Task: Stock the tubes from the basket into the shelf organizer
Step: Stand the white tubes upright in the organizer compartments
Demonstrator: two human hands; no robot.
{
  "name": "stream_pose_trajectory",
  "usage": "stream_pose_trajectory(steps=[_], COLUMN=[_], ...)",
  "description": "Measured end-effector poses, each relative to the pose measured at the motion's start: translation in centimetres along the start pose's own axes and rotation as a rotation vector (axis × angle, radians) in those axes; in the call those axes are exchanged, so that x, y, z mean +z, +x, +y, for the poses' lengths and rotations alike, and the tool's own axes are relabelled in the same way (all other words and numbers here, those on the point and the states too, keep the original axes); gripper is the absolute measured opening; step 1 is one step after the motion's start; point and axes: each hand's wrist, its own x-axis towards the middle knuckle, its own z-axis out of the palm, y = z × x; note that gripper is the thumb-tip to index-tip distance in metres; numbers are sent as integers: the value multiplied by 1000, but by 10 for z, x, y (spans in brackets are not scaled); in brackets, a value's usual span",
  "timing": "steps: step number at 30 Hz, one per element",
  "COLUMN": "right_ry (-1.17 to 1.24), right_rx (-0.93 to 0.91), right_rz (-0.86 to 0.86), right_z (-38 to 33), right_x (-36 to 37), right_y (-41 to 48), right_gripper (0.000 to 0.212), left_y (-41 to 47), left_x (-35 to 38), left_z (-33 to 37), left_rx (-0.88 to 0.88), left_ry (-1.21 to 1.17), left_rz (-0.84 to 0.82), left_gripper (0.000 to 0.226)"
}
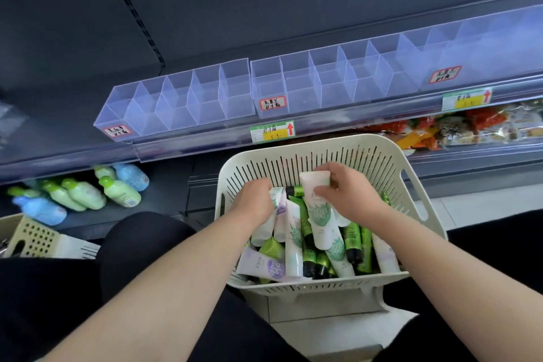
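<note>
Inside the cream slotted basket (323, 156), the right hand (349, 194) is clamped on a white green-printed tube (318, 214); the left hand (254, 200) is closed around more tubes (277, 200). Above the basket, the clear shelf organizer (235, 91) stands empty: best lift each tube clear and drop it upright into one compartment.

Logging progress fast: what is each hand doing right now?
Left hand: closed on white tubes in the basket.
Right hand: holding a white tube with green print.

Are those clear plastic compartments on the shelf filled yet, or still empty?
Empty. Every section of the clear plastic shelf organizer shows only bare dividers, while the tubes still lie piled in the cream slotted basket.
</note>
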Motion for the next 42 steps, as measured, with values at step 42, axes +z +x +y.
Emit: stream_pose_trajectory(steps=[42], right_ry=[-393], right_rx=[-409], right_rz=[229], right_z=[-123], right_x=[-33], right_y=[-5], right_gripper=[14], left_y=[-60], left_x=[-132], left_z=[-4], left_rx=[66], left_ry=[-668], left_rz=[544], left_gripper=[15])
